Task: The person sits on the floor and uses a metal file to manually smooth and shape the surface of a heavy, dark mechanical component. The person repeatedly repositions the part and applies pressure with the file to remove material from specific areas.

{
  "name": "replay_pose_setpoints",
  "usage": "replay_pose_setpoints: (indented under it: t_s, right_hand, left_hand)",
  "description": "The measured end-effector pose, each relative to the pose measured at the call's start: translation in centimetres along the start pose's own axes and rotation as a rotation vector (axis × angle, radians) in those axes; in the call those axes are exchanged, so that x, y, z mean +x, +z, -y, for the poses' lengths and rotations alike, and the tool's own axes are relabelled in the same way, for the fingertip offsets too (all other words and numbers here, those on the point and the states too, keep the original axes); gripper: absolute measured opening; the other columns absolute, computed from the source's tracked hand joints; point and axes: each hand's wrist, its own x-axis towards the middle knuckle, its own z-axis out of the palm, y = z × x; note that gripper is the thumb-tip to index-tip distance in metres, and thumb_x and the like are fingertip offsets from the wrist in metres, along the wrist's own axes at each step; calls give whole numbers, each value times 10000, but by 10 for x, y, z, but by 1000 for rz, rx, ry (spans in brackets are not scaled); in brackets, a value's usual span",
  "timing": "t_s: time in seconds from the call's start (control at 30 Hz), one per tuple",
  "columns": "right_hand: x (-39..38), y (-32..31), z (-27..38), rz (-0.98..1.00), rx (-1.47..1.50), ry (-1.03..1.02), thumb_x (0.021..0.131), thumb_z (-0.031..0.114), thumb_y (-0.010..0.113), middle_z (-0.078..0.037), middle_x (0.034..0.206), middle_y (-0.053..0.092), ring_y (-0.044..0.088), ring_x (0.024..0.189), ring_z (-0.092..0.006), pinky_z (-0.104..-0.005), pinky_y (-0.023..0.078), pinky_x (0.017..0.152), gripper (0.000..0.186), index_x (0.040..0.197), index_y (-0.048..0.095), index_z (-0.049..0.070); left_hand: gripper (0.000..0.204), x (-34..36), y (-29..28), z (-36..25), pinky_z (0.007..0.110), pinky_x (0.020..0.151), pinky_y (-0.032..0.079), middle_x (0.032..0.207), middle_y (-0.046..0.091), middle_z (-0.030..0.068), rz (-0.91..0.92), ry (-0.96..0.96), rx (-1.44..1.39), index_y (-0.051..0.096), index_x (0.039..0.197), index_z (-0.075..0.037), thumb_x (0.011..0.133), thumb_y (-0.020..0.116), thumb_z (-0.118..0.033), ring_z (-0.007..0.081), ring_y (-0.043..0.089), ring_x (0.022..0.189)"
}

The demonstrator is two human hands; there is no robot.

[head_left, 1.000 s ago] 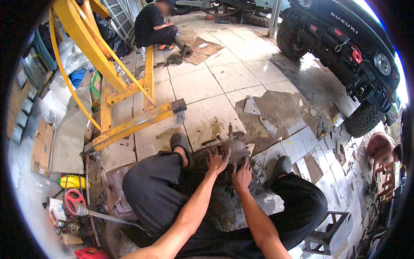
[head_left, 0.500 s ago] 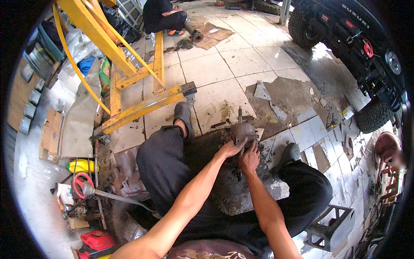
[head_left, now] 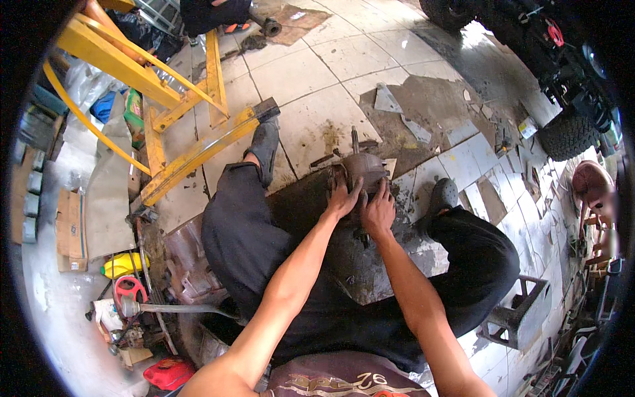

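Between our shoes (head_left: 265,149), the casing (head_left: 365,171) has its shaft (head_left: 354,139) standing out at twelve o'clock, our left hand (head_left: 344,197) at seven and right hand (head_left: 379,208) at five, both part-curled against it; whether they grip, or how complete it is, we cannot tell.

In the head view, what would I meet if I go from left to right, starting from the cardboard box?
Cardboard box, yellow bottle, left hand, right hand, right shoe, nearer black tyre.

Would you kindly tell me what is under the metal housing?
Dark, grimy ground shows beside the metal housing; what lies directly beneath is covered by it, the left hand and the right hand.
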Motion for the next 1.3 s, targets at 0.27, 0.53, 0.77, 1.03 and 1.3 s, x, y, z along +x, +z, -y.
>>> replay_pose_setpoints:
  t_s: [0.27,0.53,0.77,1.03,1.3]
  right_hand:
    - [2,-2,-8,57,-33,45,940,453,526,-178,1517,355,474,1253,-435,-521,441,990,770,1507,232,23]
    - [4,3,-7,32,-68,48,952,458,507,-174,1526,339,484,1235,-439,-546,439,973,758,1517,219,43]
    - [-1,2,0,51,-81,52,955,472,493,-170,1509,358,484,1236,-431,-539,447,965,745,1511,234,50]
    - [3,2,-7,34,-82,57,923,453,546,-148,1533,336,495,1224,-430,-525,459,967,771,1509,239,57]
    - [4,10,-7,24,-34,54,918,424,548,-144,1538,338,504,1213,-431,-542,462,954,757,1512,244,66]
  left_hand:
    - [1203,-10,1,-23,536,1196,70,1616,54,204,40,-125,191,45,1559,-63,752,370,-894,388,0,1492]
    - [1025,-14,-11,-28,534,1188,149,1496,364,254,29,-49,60,437,1428,-5,817,376,-826,465,186,1440]
    - [1093,-22,-23,-35,574,1171,170,1499,356,261,56,-134,165,435,1419,36,781,398,-851,439,192,1451]
    - [1198,4,-18,-24,616,1166,113,1569,219,248,188,-186,231,382,1452,35,716,404,-909,429,86,1476]
    - [1347,5,8,-15,610,1167,86,1578,-2,312,62,-105,193,79,1502,100,693,451,-910,441,-28,1477]
